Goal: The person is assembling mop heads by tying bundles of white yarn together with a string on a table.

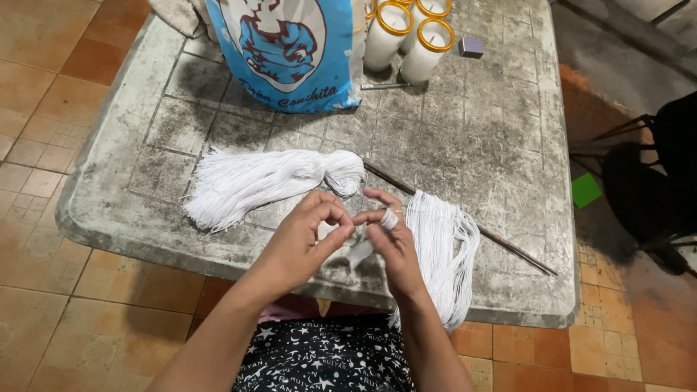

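1. I see my left hand (305,236) and right hand (392,239) pinching a short white string (390,218), fingers narrow.
2. Loose cut strings (439,254) hang off the table (501,138) edge, seemingly handled.
3. The bundled strings (254,181) beyond look untouched; candles (406,36) stand far.
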